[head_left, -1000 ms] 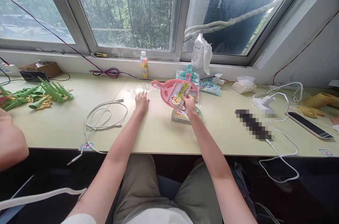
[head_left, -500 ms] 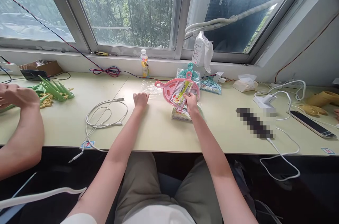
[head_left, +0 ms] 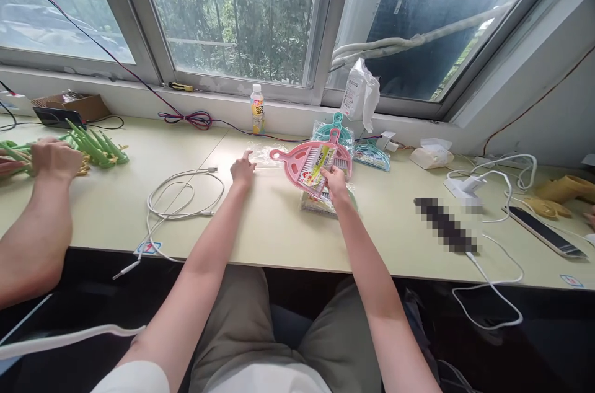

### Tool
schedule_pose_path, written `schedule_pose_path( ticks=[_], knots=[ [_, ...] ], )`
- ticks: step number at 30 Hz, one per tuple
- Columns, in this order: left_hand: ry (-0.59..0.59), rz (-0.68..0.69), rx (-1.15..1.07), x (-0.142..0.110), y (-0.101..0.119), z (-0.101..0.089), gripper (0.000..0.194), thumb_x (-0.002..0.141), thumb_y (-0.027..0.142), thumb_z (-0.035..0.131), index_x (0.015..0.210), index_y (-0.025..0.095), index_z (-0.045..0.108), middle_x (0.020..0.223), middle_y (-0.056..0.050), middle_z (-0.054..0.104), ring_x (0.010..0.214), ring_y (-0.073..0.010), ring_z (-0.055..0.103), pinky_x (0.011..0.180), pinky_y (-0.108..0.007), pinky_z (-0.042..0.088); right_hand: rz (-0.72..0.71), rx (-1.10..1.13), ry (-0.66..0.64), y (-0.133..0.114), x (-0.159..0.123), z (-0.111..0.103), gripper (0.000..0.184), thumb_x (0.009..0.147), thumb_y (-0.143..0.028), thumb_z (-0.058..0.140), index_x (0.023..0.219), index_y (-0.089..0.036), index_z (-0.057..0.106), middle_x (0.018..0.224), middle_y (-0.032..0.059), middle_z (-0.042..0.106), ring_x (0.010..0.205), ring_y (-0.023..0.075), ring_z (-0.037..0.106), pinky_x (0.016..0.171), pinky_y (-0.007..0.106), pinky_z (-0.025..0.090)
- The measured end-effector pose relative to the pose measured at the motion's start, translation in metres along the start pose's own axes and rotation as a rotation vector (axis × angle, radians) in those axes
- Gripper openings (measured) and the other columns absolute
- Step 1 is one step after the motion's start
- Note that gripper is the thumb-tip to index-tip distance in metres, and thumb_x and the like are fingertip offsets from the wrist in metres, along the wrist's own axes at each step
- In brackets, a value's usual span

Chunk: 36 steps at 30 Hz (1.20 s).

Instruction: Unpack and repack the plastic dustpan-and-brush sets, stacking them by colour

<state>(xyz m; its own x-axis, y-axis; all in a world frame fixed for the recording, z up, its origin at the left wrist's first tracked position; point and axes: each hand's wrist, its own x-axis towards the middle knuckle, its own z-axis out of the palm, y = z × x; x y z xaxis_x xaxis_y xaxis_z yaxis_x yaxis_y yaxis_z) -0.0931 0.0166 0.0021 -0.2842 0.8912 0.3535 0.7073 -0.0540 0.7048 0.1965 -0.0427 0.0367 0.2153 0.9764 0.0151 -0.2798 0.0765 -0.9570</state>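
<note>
A pink dustpan-and-brush set (head_left: 301,168) with a yellow-green label card is in my right hand (head_left: 335,183), its fingers closed on the lower right edge. My left hand (head_left: 242,171) lies on the table to the left, thumb and forefinger apart, at the edge of a clear plastic bag (head_left: 267,156). The bag lies crumpled between that hand and the pink handle. Under the pink set is a stack of wrapped sets (head_left: 318,203), mostly covered. Behind stand teal wrapped dustpan sets (head_left: 333,128), with another teal one (head_left: 372,156) to the right.
A drink bottle (head_left: 257,109) stands by the window. Coiled white cable (head_left: 186,194) lies left of my left arm. Another person's hand (head_left: 56,157) is at green plastic pieces (head_left: 100,148). A tissue pack (head_left: 431,154), charger (head_left: 466,185) and phone (head_left: 543,232) lie to the right.
My left hand has gone from a fist to fingers apart, shifting slightly left beside the plastic bag. My right hand keeps the pink set in nearly the same place. The view has tilted slightly.
</note>
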Motion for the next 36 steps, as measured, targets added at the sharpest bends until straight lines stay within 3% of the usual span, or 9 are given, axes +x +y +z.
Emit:
schedule_pose_path(
  ticks=[6, 11, 14, 17, 19, 24, 27, 30, 36],
  knots=[
    [0.218, -0.057, 0.004, -0.003, 0.002, -0.009, 0.028, 0.085, 0.036, 0.067, 0.110, 0.025, 0.064, 0.083, -0.012, 0.070, 0.104, -0.0377, 0.061, 0.092, -0.044, 0.038, -0.012, -0.034, -0.022, 0.004, 0.000, -0.003, 0.017, 0.076, -0.020, 0.074, 0.091, -0.019, 0.066, 0.089, 0.0041, 0.076, 0.089, 0.0231, 0.073, 0.081, 0.040, 0.063],
    [0.082, 0.049, 0.204, -0.005, 0.000, -0.002, 0.008, 0.084, 0.024, 0.063, 0.082, 0.021, 0.069, 0.111, -0.018, 0.063, 0.124, -0.0415, 0.044, 0.102, -0.054, 0.031, 0.000, -0.061, -0.039, 0.006, 0.003, -0.003, 0.019, 0.075, -0.021, 0.075, 0.091, -0.019, 0.066, 0.088, 0.0031, 0.076, 0.087, 0.0223, 0.073, 0.081, 0.040, 0.063],
    [-0.033, 0.127, 0.194, -0.006, 0.000, 0.003, 0.022, 0.081, 0.013, 0.057, 0.096, 0.021, 0.071, 0.133, -0.017, 0.055, 0.130, -0.0382, 0.041, 0.104, -0.051, 0.032, 0.028, -0.087, -0.038, 0.005, 0.004, -0.002, 0.020, 0.073, -0.017, 0.076, 0.091, -0.019, 0.066, 0.088, 0.0032, 0.076, 0.084, 0.0218, 0.073, 0.081, 0.041, 0.063],
    [-0.103, 0.098, 0.179, -0.006, 0.000, 0.005, 0.037, 0.081, 0.008, 0.052, 0.112, 0.019, 0.067, 0.129, -0.019, 0.059, 0.126, -0.0374, 0.047, 0.102, -0.049, 0.034, 0.034, -0.094, -0.032, 0.005, 0.004, -0.001, 0.019, 0.074, -0.014, 0.074, 0.091, -0.019, 0.067, 0.087, 0.0028, 0.076, 0.083, 0.0214, 0.073, 0.082, 0.041, 0.062],
    [-0.100, 0.066, 0.221, -0.005, 0.000, 0.005, 0.028, 0.082, 0.009, 0.052, 0.103, 0.016, 0.069, 0.117, -0.021, 0.064, 0.120, -0.0398, 0.050, 0.102, -0.052, 0.031, 0.038, -0.105, -0.033, 0.006, 0.003, -0.002, 0.019, 0.074, -0.014, 0.074, 0.091, -0.019, 0.067, 0.087, 0.0030, 0.075, 0.084, 0.0219, 0.073, 0.082, 0.042, 0.062],
    [0.004, 0.026, 0.196, -0.004, 0.003, 0.001, 0.013, 0.084, 0.017, 0.056, 0.076, 0.018, 0.067, 0.095, -0.018, 0.068, 0.111, -0.0406, 0.053, 0.103, -0.055, 0.027, 0.058, -0.096, -0.037, 0.004, 0.000, -0.001, 0.017, 0.077, -0.010, 0.069, 0.092, -0.018, 0.067, 0.089, 0.0047, 0.076, 0.084, 0.0224, 0.073, 0.083, 0.043, 0.062],
    [0.105, 0.036, 0.087, -0.009, 0.011, -0.002, 0.018, 0.090, 0.026, 0.054, 0.083, 0.020, 0.069, 0.097, -0.017, 0.068, 0.110, -0.0387, 0.054, 0.104, -0.054, 0.026, 0.081, -0.085, -0.017, 0.003, -0.001, 0.001, 0.016, 0.079, -0.007, 0.065, 0.091, -0.017, 0.067, 0.087, 0.0046, 0.076, 0.081, 0.0215, 0.073, 0.082, 0.042, 0.063],
    [0.231, 0.151, 0.036, -0.018, 0.023, -0.004, 0.023, 0.094, 0.030, 0.050, 0.089, 0.022, 0.071, 0.103, -0.015, 0.069, 0.116, -0.0368, 0.053, 0.112, -0.056, 0.019, 0.106, -0.078, 0.001, 0.002, -0.002, 0.002, 0.016, 0.078, -0.006, 0.065, 0.087, -0.018, 0.067, 0.081, 0.0030, 0.075, 0.076, 0.0196, 0.072, 0.074, 0.036, 0.064],
    [0.372, 0.251, -0.125, -0.033, 0.049, -0.003, 0.019, 0.092, 0.019, 0.055, 0.092, 0.026, 0.072, 0.121, -0.007, 0.066, 0.136, -0.0281, 0.042, 0.123, -0.054, -0.004, 0.081, 0.098, 0.007, 0.004, -0.007, 0.004, 0.015, 0.079, -0.008, 0.067, 0.090, -0.018, 0.067, 0.085, 0.0021, 0.076, 0.075, 0.0165, 0.072, 0.064, 0.027, 0.063]
  ],
)
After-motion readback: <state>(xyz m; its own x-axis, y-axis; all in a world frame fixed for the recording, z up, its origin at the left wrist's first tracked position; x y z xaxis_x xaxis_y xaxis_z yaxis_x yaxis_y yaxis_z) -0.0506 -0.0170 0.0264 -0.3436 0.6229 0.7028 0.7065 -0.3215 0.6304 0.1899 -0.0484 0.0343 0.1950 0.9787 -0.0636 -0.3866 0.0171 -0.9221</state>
